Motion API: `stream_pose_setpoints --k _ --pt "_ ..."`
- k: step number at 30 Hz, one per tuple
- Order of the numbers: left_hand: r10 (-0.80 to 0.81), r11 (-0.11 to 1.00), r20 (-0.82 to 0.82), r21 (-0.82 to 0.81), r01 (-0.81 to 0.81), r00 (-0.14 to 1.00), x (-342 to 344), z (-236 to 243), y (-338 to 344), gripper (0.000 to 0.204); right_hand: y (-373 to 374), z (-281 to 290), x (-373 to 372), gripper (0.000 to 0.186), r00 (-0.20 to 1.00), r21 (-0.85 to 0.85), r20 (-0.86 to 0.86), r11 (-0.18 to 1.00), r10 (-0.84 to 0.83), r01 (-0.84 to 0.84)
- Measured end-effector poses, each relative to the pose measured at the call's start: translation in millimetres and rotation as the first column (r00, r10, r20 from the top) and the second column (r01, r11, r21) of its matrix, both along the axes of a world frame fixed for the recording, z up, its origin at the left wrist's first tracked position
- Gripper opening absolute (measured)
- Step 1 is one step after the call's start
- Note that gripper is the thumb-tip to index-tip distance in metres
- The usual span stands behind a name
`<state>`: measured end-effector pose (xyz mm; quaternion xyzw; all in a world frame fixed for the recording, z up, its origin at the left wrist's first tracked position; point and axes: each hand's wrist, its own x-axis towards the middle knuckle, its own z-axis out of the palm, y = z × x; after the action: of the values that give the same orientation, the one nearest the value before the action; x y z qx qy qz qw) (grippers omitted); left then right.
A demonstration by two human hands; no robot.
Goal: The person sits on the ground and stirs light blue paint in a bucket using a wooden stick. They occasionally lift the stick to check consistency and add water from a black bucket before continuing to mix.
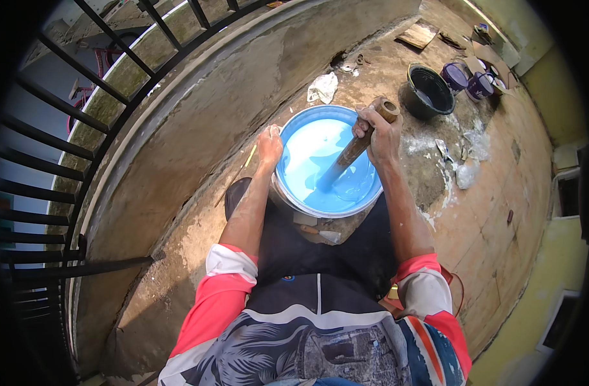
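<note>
A large bucket (327,212) of light blue liquid, swirled with paler patches, stands between my knees. My left hand (269,145) is closed on the bucket's left rim. With my right hand (378,128) I grip a thick, round wooden stick (352,154) near its upper end, beside the right rim; it slants down to the left, its lower end hidden in the liquid. A trowel with a wooden handle (327,235) lies on the floor just below the bucket, and a white rag (322,87) lies beyond it.
A dark bucket (426,96), purple tubs (455,76), a board (417,33) and plastic scraps (468,170) lie to the upper right on the stained concrete. A low concrete wall (153,167) with a black railing (75,154) curves along the left. A yellow wall (539,270) bounds the right.
</note>
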<state>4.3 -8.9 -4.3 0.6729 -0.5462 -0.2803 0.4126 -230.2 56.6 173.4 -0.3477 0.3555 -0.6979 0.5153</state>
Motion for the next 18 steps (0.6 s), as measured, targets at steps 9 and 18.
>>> stream_pose_setpoints --k 9,18 --pt "-0.007 1.000 -0.014 -0.019 0.007 1.000 1 8 6 0.037 -46 37 45 0.023 0.952 -0.345 -0.287 0.916 0.106 -0.206" --pt "-0.024 1.000 -0.019 -0.019 0.024 1.000 -4 9 3 0.038 -67 -77 -50 0.024 0.888 -0.116 -0.458 0.987 0.046 -0.111"
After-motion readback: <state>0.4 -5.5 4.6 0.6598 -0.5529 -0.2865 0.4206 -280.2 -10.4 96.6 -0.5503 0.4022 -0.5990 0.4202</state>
